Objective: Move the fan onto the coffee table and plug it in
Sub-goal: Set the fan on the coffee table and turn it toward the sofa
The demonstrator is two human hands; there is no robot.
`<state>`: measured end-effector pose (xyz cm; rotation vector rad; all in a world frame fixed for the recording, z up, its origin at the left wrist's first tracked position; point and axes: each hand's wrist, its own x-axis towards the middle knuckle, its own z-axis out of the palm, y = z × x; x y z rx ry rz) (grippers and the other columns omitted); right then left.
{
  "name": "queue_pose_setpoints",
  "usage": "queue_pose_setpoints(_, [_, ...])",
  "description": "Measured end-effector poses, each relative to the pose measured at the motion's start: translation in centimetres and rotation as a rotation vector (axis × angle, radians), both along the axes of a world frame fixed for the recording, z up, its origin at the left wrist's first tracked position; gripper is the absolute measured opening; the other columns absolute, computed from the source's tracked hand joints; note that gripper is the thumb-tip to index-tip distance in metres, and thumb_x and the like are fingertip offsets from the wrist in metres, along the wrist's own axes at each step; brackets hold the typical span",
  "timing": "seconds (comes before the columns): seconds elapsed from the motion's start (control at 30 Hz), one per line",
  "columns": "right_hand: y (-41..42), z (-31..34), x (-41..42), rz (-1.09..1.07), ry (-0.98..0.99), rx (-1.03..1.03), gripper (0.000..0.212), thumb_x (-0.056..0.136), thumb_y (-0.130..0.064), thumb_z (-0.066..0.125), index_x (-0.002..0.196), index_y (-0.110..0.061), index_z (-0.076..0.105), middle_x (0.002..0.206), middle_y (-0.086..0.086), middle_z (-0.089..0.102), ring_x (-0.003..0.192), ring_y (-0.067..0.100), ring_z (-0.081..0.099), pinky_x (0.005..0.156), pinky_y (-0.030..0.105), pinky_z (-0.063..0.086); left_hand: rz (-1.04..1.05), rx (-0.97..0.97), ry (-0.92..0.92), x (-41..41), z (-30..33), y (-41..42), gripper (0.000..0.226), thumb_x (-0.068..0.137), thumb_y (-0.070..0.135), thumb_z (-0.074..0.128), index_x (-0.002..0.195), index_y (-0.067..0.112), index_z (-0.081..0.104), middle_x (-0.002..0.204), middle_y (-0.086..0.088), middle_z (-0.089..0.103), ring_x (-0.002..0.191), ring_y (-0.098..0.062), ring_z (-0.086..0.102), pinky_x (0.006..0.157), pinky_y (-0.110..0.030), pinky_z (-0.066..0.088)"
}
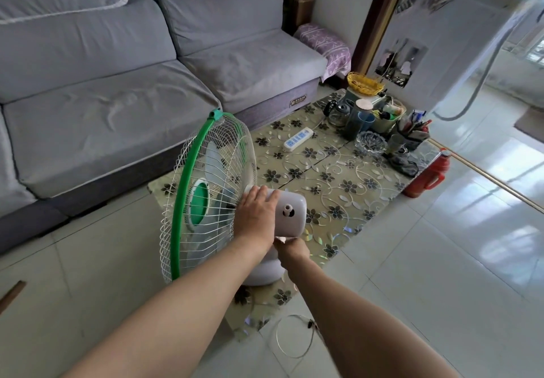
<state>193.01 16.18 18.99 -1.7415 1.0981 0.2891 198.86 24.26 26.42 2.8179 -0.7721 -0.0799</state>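
A white fan with a green rim and a wire cage stands upright on the near end of the coffee table, which has a flowered cover. My left hand lies over the top of the white motor housing. Just below the housing my right hand is closed on the fan's neck. The round white base rests on the table. A white power strip lies farther along the table. The fan's cord hangs in a loop over the floor by the table's near corner.
A grey sofa runs along the table's left side. The table's far end holds a glass ashtray, cups, a kettle, a yellow basket and a pen holder. A red thermos stands on the tiled floor at the right.
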Motion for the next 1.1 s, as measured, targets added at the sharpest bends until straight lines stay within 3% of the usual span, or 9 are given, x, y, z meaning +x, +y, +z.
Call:
queue_pose_setpoints(0.17, [-2.8, 3.0, -2.9, 0.111, 0.044, -0.05, 0.023, 0.081, -0.026, 0.068, 0.07, -0.007, 0.063, 0.067, 0.008, 0.055, 0.061, 0.022, 0.049, 0.061, 0.03, 0.04, 0.062, 0.016, 0.005, -1.0, 0.4, 0.1, 0.08, 0.088, 0.011, 0.066, 0.155, 0.02, 0.022, 0.161, -0.012, 0.022, 0.15, -0.031, 0.017, 0.124, -0.04, 0.014])
queue_pose_setpoints(0.37, [-7.2, 8.3, -5.3, 0.266, 0.031, -0.086, 0.027, 0.082, -0.019, 0.072, 0.1, 0.001, 0.072, 0.071, 0.004, 0.065, 0.056, 0.012, 0.055, 0.063, 0.028, 0.054, 0.196, 0.06, 0.091, -5.5, 1.9, -1.1, 0.099, 0.089, 0.029, 0.067, 0.158, 0.013, -0.002, 0.164, -0.015, 0.006, 0.152, -0.032, 0.004, 0.125, -0.043, 0.007])
queue_pose_setpoints(0.47, [-9.3, 11.2, -6.6, 0.403, -0.018, -0.178, 0.033, 0.087, -0.023, 0.07, 0.115, -0.006, 0.067, 0.087, 0.002, 0.071, 0.055, 0.003, 0.056, 0.046, 0.013, 0.045, 0.329, 0.021, 0.219, -8.8, 3.2, -2.5, 0.096, 0.091, 0.031, 0.062, 0.157, 0.016, -0.006, 0.166, -0.011, -0.002, 0.153, -0.03, 0.0, 0.124, -0.045, 0.01])
queue_pose_setpoints(0.6, [-11.6, 14.7, -8.4, 0.597, -0.124, -0.301, 0.047, 0.087, -0.026, 0.07, 0.129, -0.01, 0.06, 0.124, 0.009, 0.067, 0.086, 0.015, 0.067, 0.074, 0.025, 0.056, 0.618, -0.135, 0.331, -12.6, 5.8, -4.6, 0.103, 0.086, 0.035, 0.07, 0.158, 0.013, -0.001, 0.163, -0.013, 0.015, 0.144, -0.035, 0.028, 0.11, -0.045, 0.036])
queue_pose_setpoints(0.77, [-14.4, 18.1, -9.0, 0.752, -0.255, -0.361, 0.053, 0.085, -0.026, 0.073, 0.132, -0.01, 0.056, 0.124, 0.012, 0.065, 0.096, 0.025, 0.071, 0.087, 0.041, 0.059, 0.866, -0.239, 0.421, -15.3, 8.8, -7.8, 0.109, 0.086, 0.041, 0.069, 0.157, 0.007, -0.006, 0.164, -0.015, 0.01, 0.145, -0.034, 0.026, 0.114, -0.043, 0.029])
queue_pose_setpoints(0.9, [-15.0, 19.1, -7.4, 0.874, -0.314, -0.477, 0.06, 0.083, -0.031, 0.074, 0.136, -0.013, 0.055, 0.132, 0.011, 0.062, 0.113, 0.025, 0.064, 0.095, 0.038, 0.055, 0.929, -0.212, 0.448, -14.1, 9.1, -9.7, 0.115, 0.083, 0.051, 0.068, 0.156, 0.005, -0.007, 0.164, -0.018, 0.003, 0.148, -0.034, 0.02, 0.115, -0.041, 0.028])
queue_pose_setpoints(0.97, [-15.1, 19.4, -6.2, 0.92, -0.347, -0.505, 0.059, 0.082, -0.032, 0.075, 0.135, -0.014, 0.056, 0.13, 0.009, 0.064, 0.112, 0.023, 0.064, 0.09, 0.032, 0.055, 0.967, -0.187, 0.439, -12.8, 8.9, -10.4, 0.118, 0.08, 0.055, 0.069, 0.156, 0.004, -0.005, 0.164, -0.019, 0.005, 0.148, -0.036, 0.019, 0.114, -0.042, 0.029])
queue_pose_setpoints(1.03, [-15.4, 19.7, -4.9, 0.945, -0.366, -0.503, 0.057, 0.081, -0.032, 0.076, 0.133, -0.016, 0.059, 0.122, 0.007, 0.068, 0.094, 0.021, 0.068, 0.07, 0.023, 0.054, 1.027, -0.182, 0.42, -11.4, 9.0, -11.1, 0.121, 0.077, 0.057, 0.072, 0.156, 0.004, -0.002, 0.162, -0.02, 0.01, 0.147, -0.037, 0.021, 0.112, -0.045, 0.033])
queue_pose_setpoints(1.1, [-15.9, 20.4, -3.5, 0.989, -0.383, -0.543, 0.055, 0.081, -0.033, 0.077, 0.13, -0.015, 0.06, 0.12, 0.008, 0.068, 0.093, 0.022, 0.067, 0.071, 0.022, 0.052, 1.101, -0.199, 0.378, -9.7, 9.5, -11.8, 0.114, 0.076, 0.05, 0.075, 0.156, 0.006, 0.007, 0.157, -0.021, 0.022, 0.141, -0.037, 0.032, 0.106, -0.046, 0.04])
